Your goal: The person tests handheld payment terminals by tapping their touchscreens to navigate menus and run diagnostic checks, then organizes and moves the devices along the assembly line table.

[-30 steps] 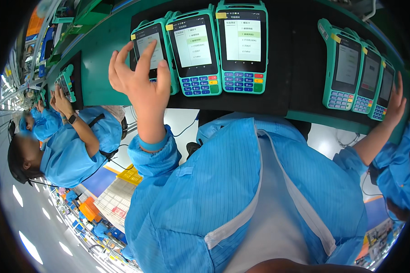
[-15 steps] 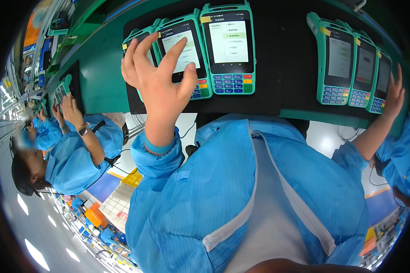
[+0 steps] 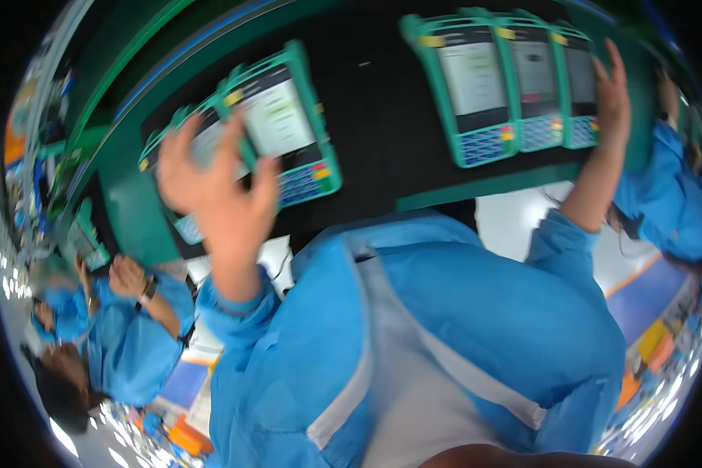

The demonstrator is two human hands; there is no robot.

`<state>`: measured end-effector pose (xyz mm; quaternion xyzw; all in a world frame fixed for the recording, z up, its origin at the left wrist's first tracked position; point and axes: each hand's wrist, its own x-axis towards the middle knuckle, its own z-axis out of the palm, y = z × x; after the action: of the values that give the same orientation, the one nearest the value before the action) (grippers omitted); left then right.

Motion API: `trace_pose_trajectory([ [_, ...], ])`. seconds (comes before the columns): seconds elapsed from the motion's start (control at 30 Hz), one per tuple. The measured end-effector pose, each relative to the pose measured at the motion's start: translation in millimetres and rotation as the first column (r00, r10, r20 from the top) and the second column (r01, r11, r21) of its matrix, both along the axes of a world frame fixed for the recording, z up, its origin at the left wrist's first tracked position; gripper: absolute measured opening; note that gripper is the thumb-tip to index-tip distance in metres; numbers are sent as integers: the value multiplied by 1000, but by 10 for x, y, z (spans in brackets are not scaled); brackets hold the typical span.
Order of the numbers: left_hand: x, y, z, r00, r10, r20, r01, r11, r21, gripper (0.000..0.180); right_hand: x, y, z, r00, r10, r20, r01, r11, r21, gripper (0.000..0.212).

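My left hand (image 3: 214,175) hovers with spread fingers over the left group of green payment terminals, partly hiding the middle one. Beside it, the rightmost terminal (image 3: 277,117) of that group shows a lit white screen, blue keys and a yellow tag. Over on the right, three more terminals lie side by side: a left one (image 3: 473,78), a middle one (image 3: 535,74) and an outer one (image 3: 579,78) with a dark grey screen. My right hand (image 3: 615,90) is at the outer one's right edge, fingers stretched out; whether it touches is unclear. Neither hand holds anything.
A black mat (image 3: 370,117) lies under the terminals on the green bench (image 3: 129,210). At the left, a co-worker's hands (image 3: 129,277) are near another green terminal (image 3: 90,238). Another person in blue (image 3: 659,187) sits close on the right.
The whole view has swung, so the bench and terminals appear tilted and shifted left. Both my hands remain near the same terminals, with the left fingers still spread. The picture is now blurred.
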<state>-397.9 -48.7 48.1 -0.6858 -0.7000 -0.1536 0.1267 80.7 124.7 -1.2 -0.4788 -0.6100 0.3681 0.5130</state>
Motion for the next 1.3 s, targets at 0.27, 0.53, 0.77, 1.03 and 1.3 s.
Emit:
trace_pose_trajectory([
  [0.27,-1390,-525,-182,838,470,277,-494,869,23,50,-548,-380,576,867,45,496,-32,999,-35,115],
  [0.53,-1998,-1147,-385,650,756,84,-682,628,-375,59,-618,-447,609,897,-37,441,40,999,4,100],
  [0.77,-1431,-1357,-441,664,733,152,-683,676,-278,49,-469,-412,428,849,-104,518,82,995,64,85],
  [1.03,-1431,-1554,-628,287,527,800,-575,763,-296,39,-447,-408,460,907,-69,416,75,997,4,80],
  [1.3,-2048,-1269,-321,212,528,823,-480,789,-383,41,-549,-403,456,841,-168,514,140,986,93,76],
])
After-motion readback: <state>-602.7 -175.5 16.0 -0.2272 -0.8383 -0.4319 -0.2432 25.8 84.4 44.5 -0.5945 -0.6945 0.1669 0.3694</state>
